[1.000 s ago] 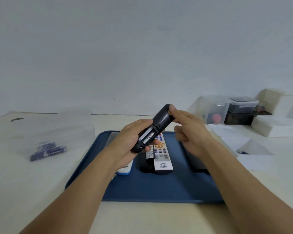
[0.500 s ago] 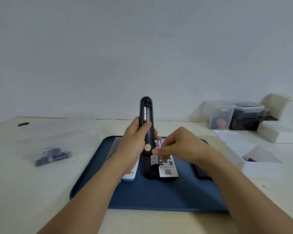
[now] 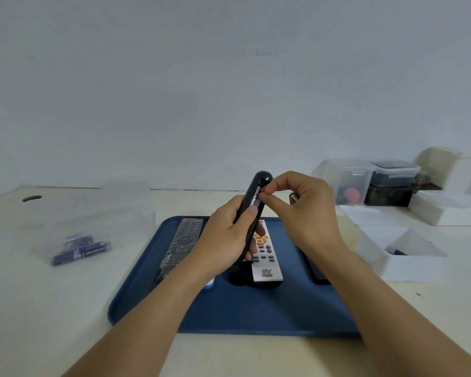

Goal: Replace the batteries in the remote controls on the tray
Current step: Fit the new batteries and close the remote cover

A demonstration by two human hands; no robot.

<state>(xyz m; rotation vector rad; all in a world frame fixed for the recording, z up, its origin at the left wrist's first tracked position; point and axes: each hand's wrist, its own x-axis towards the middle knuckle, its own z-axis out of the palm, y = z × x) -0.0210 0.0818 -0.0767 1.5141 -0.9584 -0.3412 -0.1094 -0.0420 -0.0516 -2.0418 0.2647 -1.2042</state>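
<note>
Left hand [image 3: 229, 235] grips the black remote [image 3: 252, 205] upright above the blue tray [image 3: 256, 314], compartment open; right hand [image 3: 302, 210] is curled, fingertips [image 3: 263, 196] picking at a battery [image 3: 254, 200] in the slot with something small tucked in its fingers. Risk: the cell pops loose and rolls off the table, or the picking bends a contact. Clear bag [image 3: 79, 247] at left holds purple batteries, the white box [image 3: 403, 257] at right holds a few more; other remotes lie on the tray, including a white remote [image 3: 265, 257].

Left hand [image 3: 226, 235] curled, gripping; right hand [image 3: 305, 210] seemingly pinching.
</note>
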